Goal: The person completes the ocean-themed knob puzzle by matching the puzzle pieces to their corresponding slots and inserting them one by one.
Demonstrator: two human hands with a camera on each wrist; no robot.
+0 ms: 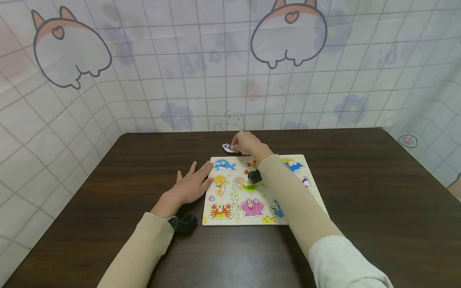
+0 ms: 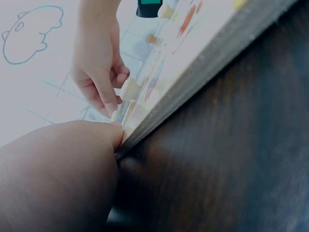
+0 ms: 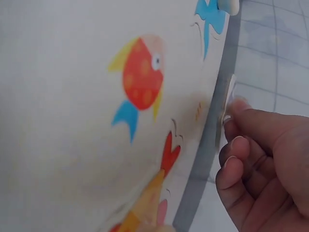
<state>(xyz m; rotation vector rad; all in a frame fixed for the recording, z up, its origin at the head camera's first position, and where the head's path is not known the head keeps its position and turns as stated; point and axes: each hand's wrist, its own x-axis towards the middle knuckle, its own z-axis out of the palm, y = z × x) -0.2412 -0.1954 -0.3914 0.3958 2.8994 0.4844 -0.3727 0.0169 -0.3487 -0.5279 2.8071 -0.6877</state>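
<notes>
Behind the far edge of the wooden knob puzzle board (image 1: 266,191), my right hand (image 1: 247,143) pinches a small purple-and-white puzzle piece (image 1: 227,148). In the right wrist view this piece (image 3: 225,111) shows edge-on at the thumb and fingertips. My left hand (image 1: 192,185) lies with spread fingers on the table, fingertips at the board's left edge. Sea animal pieces sit in the board: a blue whale (image 1: 224,164), a yellow seahorse (image 1: 219,185), a turtle (image 1: 248,186), a crab (image 1: 221,211) and a pink shell (image 1: 252,207). My right forearm hides part of the board's right side.
The dark wooden table (image 1: 378,208) runs out around the board on all sides. A pale grid-patterned cloth (image 1: 201,80) with cartoon drawings hangs behind the table and along its sides. A black wrist strap (image 1: 184,223) circles the left wrist.
</notes>
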